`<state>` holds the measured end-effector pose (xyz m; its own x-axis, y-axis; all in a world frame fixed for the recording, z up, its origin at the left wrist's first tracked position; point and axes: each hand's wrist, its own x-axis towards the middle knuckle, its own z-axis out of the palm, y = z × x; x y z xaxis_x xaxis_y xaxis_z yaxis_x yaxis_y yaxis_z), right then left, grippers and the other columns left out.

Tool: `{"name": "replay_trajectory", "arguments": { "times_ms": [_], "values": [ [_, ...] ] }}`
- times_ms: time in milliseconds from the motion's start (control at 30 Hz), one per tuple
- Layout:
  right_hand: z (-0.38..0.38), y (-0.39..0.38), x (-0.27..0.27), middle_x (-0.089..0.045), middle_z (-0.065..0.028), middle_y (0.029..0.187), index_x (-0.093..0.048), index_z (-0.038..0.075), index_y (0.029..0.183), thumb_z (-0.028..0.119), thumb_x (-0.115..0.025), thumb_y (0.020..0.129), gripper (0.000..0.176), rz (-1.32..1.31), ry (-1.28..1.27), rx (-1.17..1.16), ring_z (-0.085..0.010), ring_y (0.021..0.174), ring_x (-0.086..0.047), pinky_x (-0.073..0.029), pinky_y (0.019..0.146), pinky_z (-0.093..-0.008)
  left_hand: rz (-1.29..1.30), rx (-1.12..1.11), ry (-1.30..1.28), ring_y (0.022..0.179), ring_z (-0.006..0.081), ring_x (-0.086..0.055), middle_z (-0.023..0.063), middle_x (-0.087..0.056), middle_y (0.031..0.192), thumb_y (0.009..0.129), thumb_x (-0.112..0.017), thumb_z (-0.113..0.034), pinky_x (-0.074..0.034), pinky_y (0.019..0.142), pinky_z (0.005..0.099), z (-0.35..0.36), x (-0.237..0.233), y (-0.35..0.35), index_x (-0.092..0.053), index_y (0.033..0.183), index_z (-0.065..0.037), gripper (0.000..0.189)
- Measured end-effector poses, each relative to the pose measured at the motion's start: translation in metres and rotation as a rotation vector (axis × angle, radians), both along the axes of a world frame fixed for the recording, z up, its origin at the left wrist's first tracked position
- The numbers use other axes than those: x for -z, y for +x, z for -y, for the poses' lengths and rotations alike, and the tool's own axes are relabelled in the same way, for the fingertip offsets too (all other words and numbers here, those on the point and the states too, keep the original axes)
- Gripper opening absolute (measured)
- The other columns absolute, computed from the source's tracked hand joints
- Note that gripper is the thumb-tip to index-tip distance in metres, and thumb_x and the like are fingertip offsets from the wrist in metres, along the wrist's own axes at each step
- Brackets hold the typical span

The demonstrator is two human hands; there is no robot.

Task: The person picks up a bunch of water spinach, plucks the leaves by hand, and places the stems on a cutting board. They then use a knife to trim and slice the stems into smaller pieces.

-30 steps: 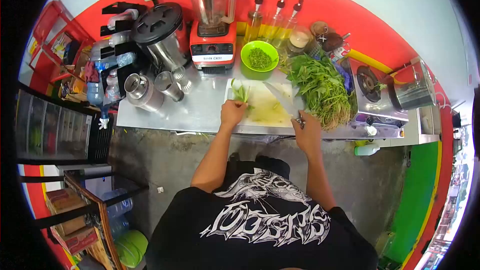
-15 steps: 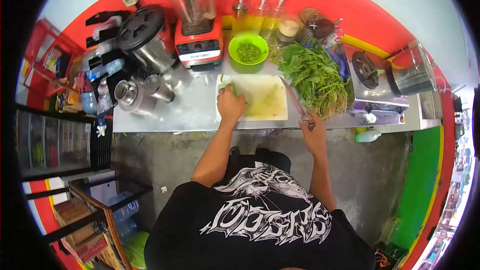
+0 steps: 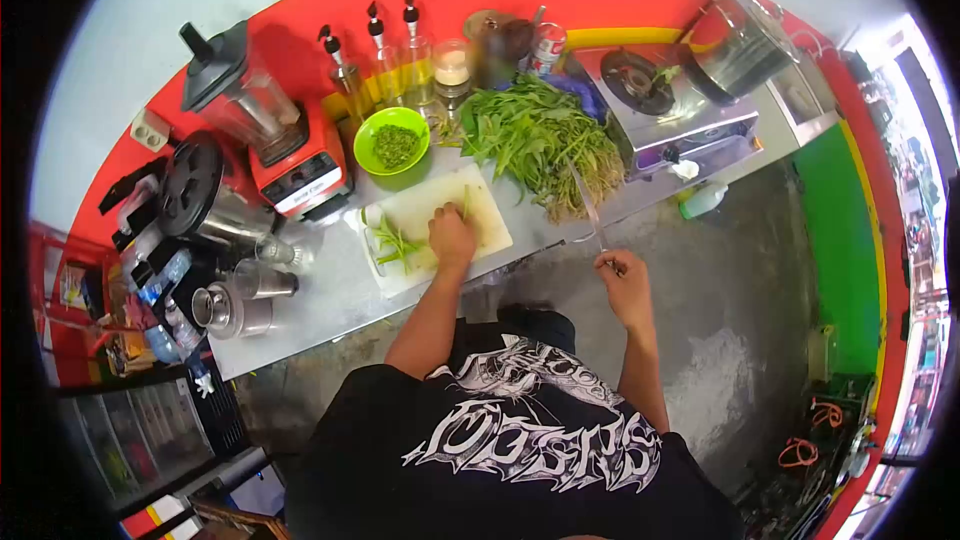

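On the white cutting board (image 3: 400, 285), my left hand (image 3: 452, 238) has its fingers bent down around a green vegetable stem (image 3: 467, 202), partly hidden by them. Several cut green stems (image 3: 395, 243) lie to its left on the board. My right hand (image 3: 626, 288) is wrapped around the handle of a knife (image 3: 585, 192), off the counter's front edge. The blade points up and away, passing in front of a large heap of leafy greens (image 3: 540, 135). Beyond the board stands a lime-green bowl (image 3: 393, 147) with chopped greens inside.
A red blender (image 3: 300, 165) and a steel pot with a black lid (image 3: 205, 190) stand at the left. Pump bottles (image 3: 385, 65) and jars line the red wall. At the right is a gas stove (image 3: 680, 120). A green-and-white bottle (image 3: 704, 200) is below the counter.
The view has turned, so the counter now slants. My left hand has shifted right across the board, uncovering stems at its left. The knife has moved away from the board's edge.
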<state>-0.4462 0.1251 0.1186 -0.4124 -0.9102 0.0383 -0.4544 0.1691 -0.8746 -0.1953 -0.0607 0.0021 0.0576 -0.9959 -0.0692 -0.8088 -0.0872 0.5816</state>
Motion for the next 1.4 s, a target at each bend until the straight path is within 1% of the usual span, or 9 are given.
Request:
{"name": "replay_trajectory", "arguments": {
  "times_ms": [267, 367, 433, 467, 600, 767, 1033, 1133, 1400],
  "values": [
    [-0.006, 0.001, -0.014, -0.068, -0.0098, 0.088, -0.078, 0.004, 0.098, 0.012, -0.072, 0.089, 0.013, -0.048, 0.07, 0.007, -0.0163, 0.076, -0.059, -0.045, 0.069, -0.0306, 0.13, 0.015, -0.065, 0.098, 0.0365, -0.067, 0.0154, -0.069, 0.103, 0.091, -0.067, -0.021, -0.056, 0.084, 0.0482, -0.001, 0.016, 0.015, -0.069, 0.099, -0.006, 0.017],
    [0.012, 0.016, -0.016, -0.069, -0.009, 0.092, -0.078, 0.005, 0.102, 0.011, -0.071, 0.09, 0.015, 0.025, 0.032, -0.076, -0.0165, 0.078, -0.058, -0.045, 0.072, -0.0301, -0.016, 0.067, -0.069, 0.094, 0.0344, -0.069, 0.0168, -0.071, 0.1, 0.093, -0.066, -0.017, -0.056, 0.082, 0.0449, 0.001, 0.019, 0.038, -0.069, 0.098, -0.003, 0.015],
    [0.025, 0.026, -0.013, -0.069, -0.0078, 0.094, -0.077, 0.005, 0.106, 0.009, -0.07, 0.09, 0.017, 0.045, 0.026, -0.15, -0.0158, 0.079, -0.057, -0.045, 0.072, -0.0297, -0.506, 0.097, -0.015, 0.087, 0.0311, -0.069, 0.0183, -0.072, 0.095, 0.092, -0.065, -0.012, -0.054, 0.08, 0.039, 0.0, -0.002, 0.056, -0.068, 0.101, 0.0, 0.016],
    [0.032, 0.032, -0.012, -0.069, -0.0067, 0.096, -0.075, 0.006, 0.11, 0.008, -0.07, 0.09, 0.02, 0.059, 0.022, -0.201, -0.0151, 0.08, -0.057, -0.045, 0.073, -0.0294, -0.599, 0.083, -0.037, 0.081, 0.0235, -0.067, 0.014, -0.072, 0.09, 0.093, -0.064, -0.007, -0.052, 0.079, 0.0333, -0.002, -0.016, 0.064, -0.068, 0.107, 0.002, 0.017],
    [0.06, 0.067, -0.024, -0.068, -0.0051, 0.1, -0.073, 0.007, 0.116, 0.005, -0.068, 0.09, 0.026, 0.063, -0.016, -0.371, -0.0131, 0.081, -0.055, -0.044, 0.073, -0.0291, -0.975, 0.027, 0.088, 0.084, 0.0125, -0.063, 0.0046, -0.07, 0.092, 0.098, -0.059, -0.004, -0.052, 0.081, 0.0288, -0.016, -0.075, 0.099, -0.069, 0.118, 0.002, 0.023],
    [0.089, 0.111, -0.048, -0.065, -0.0015, 0.097, -0.07, 0.006, 0.112, 0.004, -0.069, 0.09, 0.022, 0.151, -0.007, -0.571, -0.0108, 0.08, -0.053, -0.044, 0.072, -0.0274, -1.022, 0.008, 0.083, 0.087, 0.0129, -0.066, 0.0056, -0.072, 0.096, 0.101, -0.057, -0.004, -0.051, 0.085, 0.0276, -0.037, -0.113, 0.143, -0.065, 0.125, 0.003, 0.027],
    [0.112, 0.163, -0.067, -0.063, -0.0026, 0.098, -0.068, 0.004, 0.104, 0.0, -0.068, 0.09, 0.015, 0.278, -0.029, -0.758, -0.012, 0.082, -0.055, -0.044, 0.073, -0.0273, -1.223, -0.089, 0.015, 0.086, 0.0156, -0.067, 0.0073, -0.069, 0.095, 0.104, -0.05, -0.004, -0.054, 0.083, 0.0306, -0.067, -0.152, 0.17, -0.059, 0.111, -0.001, 0.012],
    [0.111, 0.175, -0.085, -0.065, -0.0084, 0.105, -0.073, 0.002, 0.108, 0.003, -0.067, 0.091, 0.018, 0.126, -0.116, -0.87, -0.0156, 0.087, -0.059, -0.045, 0.076, -0.0274, -1.226, -0.109, 0.006, 0.088, 0.0158, -0.068, 0.0073, -0.069, 0.095, 0.103, -0.051, -0.003, -0.053, 0.083, 0.0298, -0.072, -0.162, 0.174, -0.059, 0.112, 0.0, 0.012],
    [0.105, 0.171, -0.09, -0.065, -0.0065, 0.106, -0.07, 0.003, 0.118, 0.007, -0.059, 0.099, 0.022, 0.079, -0.077, -0.927, -0.0132, 0.085, -0.056, -0.045, 0.075, -0.026, -1.29, 0.009, 0.034, 0.094, 0.014, -0.071, 0.0076, -0.075, 0.102, 0.1, -0.057, -0.006, -0.052, 0.084, 0.0248, -0.07, -0.173, 0.16, -0.064, 0.122, -0.002, 0.023]
  ]
}}
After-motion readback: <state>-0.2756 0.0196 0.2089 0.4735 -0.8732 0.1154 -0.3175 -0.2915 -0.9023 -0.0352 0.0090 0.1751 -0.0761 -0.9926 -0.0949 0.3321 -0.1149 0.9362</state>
